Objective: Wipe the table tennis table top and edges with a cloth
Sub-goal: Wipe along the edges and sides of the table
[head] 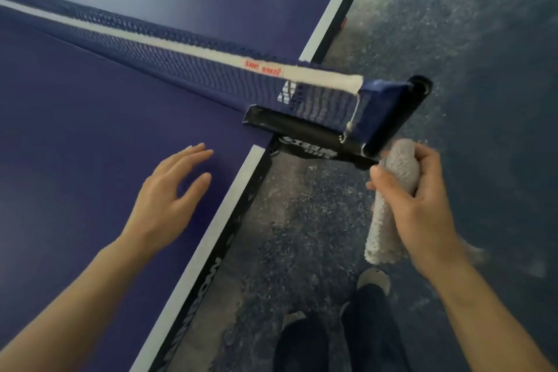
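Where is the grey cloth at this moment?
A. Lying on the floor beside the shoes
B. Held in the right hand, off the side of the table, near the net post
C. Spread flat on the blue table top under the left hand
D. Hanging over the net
B: the right hand grips the rolled grey cloth above the floor, beside the black net post, while the left hand is open over the table top.

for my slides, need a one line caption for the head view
Right hand grips a grey cloth beside the net clamp, left hand open over the table.
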